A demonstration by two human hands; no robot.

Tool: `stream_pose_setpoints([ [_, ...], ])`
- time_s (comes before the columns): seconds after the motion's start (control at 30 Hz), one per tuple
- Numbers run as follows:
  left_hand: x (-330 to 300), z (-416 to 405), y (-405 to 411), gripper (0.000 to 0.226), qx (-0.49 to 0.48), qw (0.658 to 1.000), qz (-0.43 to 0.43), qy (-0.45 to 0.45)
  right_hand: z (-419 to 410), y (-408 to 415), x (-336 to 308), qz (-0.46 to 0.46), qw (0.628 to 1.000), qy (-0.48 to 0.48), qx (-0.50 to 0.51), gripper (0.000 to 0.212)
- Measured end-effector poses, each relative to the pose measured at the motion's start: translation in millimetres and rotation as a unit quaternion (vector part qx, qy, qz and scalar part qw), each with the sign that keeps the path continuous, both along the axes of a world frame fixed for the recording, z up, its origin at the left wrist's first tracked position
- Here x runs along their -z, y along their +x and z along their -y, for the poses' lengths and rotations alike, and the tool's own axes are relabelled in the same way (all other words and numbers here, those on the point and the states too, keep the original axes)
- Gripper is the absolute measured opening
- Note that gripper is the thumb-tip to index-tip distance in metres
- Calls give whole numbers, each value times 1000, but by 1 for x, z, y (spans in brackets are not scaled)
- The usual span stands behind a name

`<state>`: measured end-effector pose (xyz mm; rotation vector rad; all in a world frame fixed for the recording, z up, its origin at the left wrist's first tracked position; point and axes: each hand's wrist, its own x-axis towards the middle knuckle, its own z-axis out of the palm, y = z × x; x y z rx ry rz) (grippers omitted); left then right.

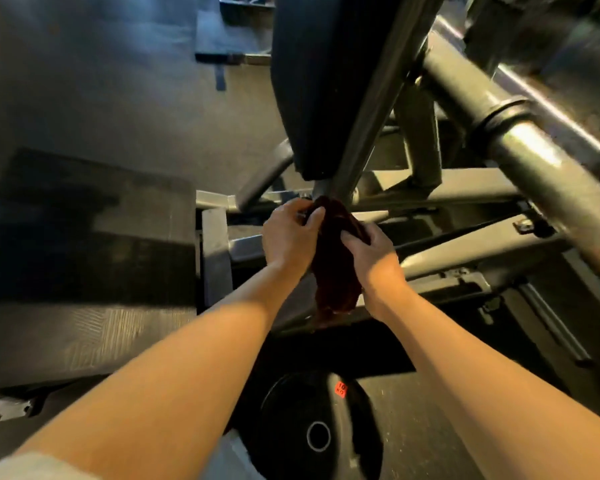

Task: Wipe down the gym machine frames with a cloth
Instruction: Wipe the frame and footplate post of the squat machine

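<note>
Forearms reach out from the bottom of the view, bare, with a pale sleeve point(32, 467) at the lower left corner. Beyond them the floor point(84, 98) spreads grey, with a darker rubber mat point(84, 237) on the left. On the right rises the machine frame point(465, 199), a set of grey steel beams crossing low, with a thick round bar point(520, 147) slanting from upper centre to the right edge. A black pad point(326, 81) hangs tilted at top centre, fixed to a grey post point(368, 126) that runs down to the frame's joint. Below the arms a black weight plate point(317, 434) lies flat on the floor, bearing a small red sticker point(340, 389).

Between the hands hangs the cloth point(336, 268), dark red, its top bunched right at the foot of the post and its tail drooping over the lower beams. The left hand point(288, 237) pinches the upper edge of the cloth with curled fingers and thumb. The right hand point(374, 251) grips the cloth's right side, fingers folded into the fabric. Both hands are close together, just in front of the joint
</note>
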<state>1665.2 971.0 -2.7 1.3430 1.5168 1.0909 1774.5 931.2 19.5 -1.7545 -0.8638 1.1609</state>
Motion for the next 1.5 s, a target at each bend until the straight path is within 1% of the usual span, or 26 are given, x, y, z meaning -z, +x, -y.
stream_pose_setpoints([
  [0.07, -32, -2, 5, 21, 22, 1000, 10, 0, 0, -1, -29, -63, 998, 31, 6, 29],
  [0.13, -58, -6, 9, 20, 33, 999, 21, 20, -1, -2, -52, -127, 989, 76, 9, 31],
  [0.2, -82, -10, 12, 20, 45, 998, 7, 53, -7, -2, -71, -145, 983, 110, 18, 34],
  [0.3, -114, -21, 20, 18, 86, 992, -28, 85, -23, 3, -102, -114, 981, 156, 26, 31],
  [0.33, -127, -25, 24, 15, 97, 992, -34, 75, -30, 5, -114, -89, 980, 176, 30, 31],
  [0.37, -141, -29, 27, 13, 99, 993, -21, 58, -37, 7, -127, -61, 978, 199, 33, 31],
  [0.4, -157, -33, 30, 16, 98, 994, 0, 39, -44, 10, -141, -33, 973, 226, 34, 28],
  [0.43, -172, -37, 33, 18, 105, 993, 15, 42, -52, 14, -155, -15, 967, 252, 36, 25],
  [0.5, -205, -42, 35, 23, 137, 983, -10, 123, -67, 24, -186, -11, 955, 294, 28, 22],
  [0.57, -241, -51, 36, 30, 144, 969, -26, 198, -76, 34, -219, -38, 945, 324, -7, 21],
  [0.63, -274, -70, 39, 26, 107, 959, -49, 257, -83, 47, -249, -69, 938, 334, -56, 26],
  [0.7, -308, -89, 41, 23, 81, 949, -59, 300, -87, 59, -276, -63, 937, 334, -79, 31],
  [0.73, -323, -97, 41, 21, 82, 938, -69, 330, -89, 64, -289, -39, 938, 335, -75, 31],
  [0.8, -349, -108, 41, 19, 93, 900, -114, 411, -87, 67, -311, -9, 942, 333, -46, 20],
  [0.87, -370, -118, 40, 19, 95, 838, -178, 508, -86, 65, -333, -46, 941, 336, 5, 13],
  [0.93, -388, -126, 37, 25, 94, 766, -253, 584, -83, 61, -354, -78, 934, 345, 51, 9],
  [1.0, -400, -139, 33, 26, 92, 698, -313, 638, -81, 57, -371, -110, 926, 354, 75, 12],
  [1.03, -403, -143, 30, 26, 81, 679, -328, 652, -79, 55, -376, -131, 922, 356, 76, 13],
  [1.17, -414, -146, 29, 34, 35, 666, -327, 670, -75, 45, -393, -174, 910, 369, 69, 23],
  [1.23, -421, -149, 32, 36, 17, 663, -346, 663, -80, 45, -403, -175, 905, 378, 82, 23],
  [1.27, -423, -152, 33, 33, 7, 657, -360, 662, -85, 47, -408, -174, 902, 382, 96, 20],
  [1.33, -423, -157, 33, 28, -17, 644, -370, 669, -99, 51, -418, -140, 901, 386, 141, 18],
  [1.4, -420, -164, 31, 33, -28, 636, -375, 674, -121, 58, -421, -91, 896, 393, 187, 14],
  [1.5, -416, -180, 28, 48, -42, 611, -420, 670, -156, 64, -424, -67, 877, 423, 216, 17],
])
